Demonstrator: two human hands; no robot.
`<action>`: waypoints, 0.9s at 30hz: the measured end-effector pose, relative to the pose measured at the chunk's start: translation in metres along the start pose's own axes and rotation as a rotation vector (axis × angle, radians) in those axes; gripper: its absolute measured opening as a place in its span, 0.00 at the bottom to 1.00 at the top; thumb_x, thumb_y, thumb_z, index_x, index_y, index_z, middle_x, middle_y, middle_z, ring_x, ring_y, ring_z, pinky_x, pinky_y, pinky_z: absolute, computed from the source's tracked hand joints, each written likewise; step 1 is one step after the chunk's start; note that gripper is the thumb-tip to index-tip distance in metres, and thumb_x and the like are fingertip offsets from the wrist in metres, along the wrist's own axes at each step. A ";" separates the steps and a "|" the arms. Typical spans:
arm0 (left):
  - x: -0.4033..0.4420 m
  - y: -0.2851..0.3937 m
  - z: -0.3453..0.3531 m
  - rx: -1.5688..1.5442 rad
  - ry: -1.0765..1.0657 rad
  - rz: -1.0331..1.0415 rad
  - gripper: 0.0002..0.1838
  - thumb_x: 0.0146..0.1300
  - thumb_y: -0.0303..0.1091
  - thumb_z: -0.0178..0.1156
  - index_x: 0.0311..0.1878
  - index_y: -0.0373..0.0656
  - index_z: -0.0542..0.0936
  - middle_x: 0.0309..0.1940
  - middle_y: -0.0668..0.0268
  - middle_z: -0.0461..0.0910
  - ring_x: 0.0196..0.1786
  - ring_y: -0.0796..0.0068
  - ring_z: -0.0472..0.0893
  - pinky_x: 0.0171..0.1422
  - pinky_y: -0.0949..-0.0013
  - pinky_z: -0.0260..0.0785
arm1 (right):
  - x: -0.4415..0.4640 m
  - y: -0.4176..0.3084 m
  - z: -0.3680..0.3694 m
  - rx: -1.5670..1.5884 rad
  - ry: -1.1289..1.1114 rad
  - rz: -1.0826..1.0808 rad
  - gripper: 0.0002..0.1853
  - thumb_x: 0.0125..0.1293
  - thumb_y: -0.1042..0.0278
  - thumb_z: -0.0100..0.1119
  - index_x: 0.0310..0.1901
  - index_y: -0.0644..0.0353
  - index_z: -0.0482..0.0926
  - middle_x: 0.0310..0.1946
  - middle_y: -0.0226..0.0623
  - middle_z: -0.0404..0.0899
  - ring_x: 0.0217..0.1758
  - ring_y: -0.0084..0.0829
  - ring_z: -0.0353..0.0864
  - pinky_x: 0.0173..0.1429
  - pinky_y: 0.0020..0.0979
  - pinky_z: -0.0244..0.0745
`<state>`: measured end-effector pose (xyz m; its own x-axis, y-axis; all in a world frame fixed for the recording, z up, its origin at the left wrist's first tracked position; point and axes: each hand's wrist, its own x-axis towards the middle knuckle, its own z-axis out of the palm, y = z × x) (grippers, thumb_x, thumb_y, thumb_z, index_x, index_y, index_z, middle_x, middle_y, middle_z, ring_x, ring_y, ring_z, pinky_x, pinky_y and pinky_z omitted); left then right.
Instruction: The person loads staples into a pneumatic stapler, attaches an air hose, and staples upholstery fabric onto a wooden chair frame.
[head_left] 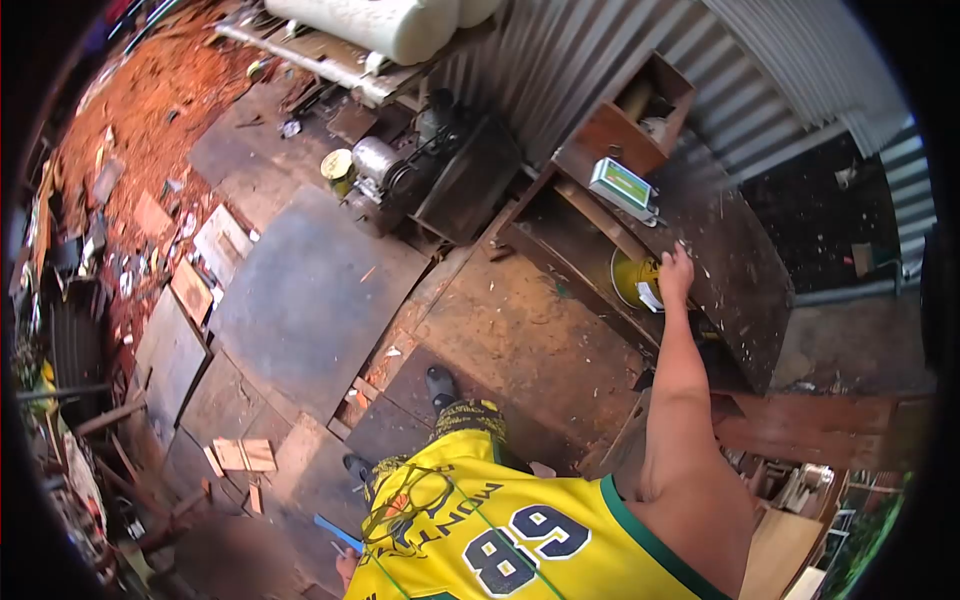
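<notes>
My right hand (676, 272) reaches out to the front edge of a dark wooden cabinet (735, 290), fingers closed. Just left of it, by the cabinet's open front, is a yellow tin (630, 272) with dark print and a white patch. Whether the fingers grip the tin or the cabinet edge is hidden. Low in the view, my left hand (347, 567) is mostly covered by my yellow jersey (520, 540). Its fingers are closed around a slim item with a blue strip (337, 532) beside it; its kind is unclear.
A green-and-white box (622, 188) and a wooden drawer (630, 125) rest on the cabinet. A motor-driven machine (385, 165) stands near another tin (338, 165). Corrugated metal sheets (560, 70) form the wall. Uneven boards (300, 290) cover the floor, with loose wood scraps (245, 455) at left.
</notes>
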<state>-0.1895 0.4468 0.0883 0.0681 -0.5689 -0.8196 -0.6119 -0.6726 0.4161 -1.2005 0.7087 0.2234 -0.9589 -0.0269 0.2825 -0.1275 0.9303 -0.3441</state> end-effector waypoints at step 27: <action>-0.052 0.348 0.180 -0.375 -0.367 -0.016 0.13 0.75 0.42 0.60 0.50 0.42 0.78 0.28 0.69 0.77 0.30 0.76 0.80 0.34 0.69 0.75 | -0.324 0.023 0.126 0.770 -0.458 0.630 0.14 0.68 0.65 0.54 0.42 0.67 0.84 0.30 0.41 0.83 0.25 0.46 0.82 0.25 0.43 0.76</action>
<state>-0.5478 0.3278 0.2041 -0.2467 -0.3987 -0.8833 -0.2843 -0.8416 0.4593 -0.9244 0.6925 0.0113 -0.8906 0.0919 -0.4454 0.4476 0.3509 -0.8225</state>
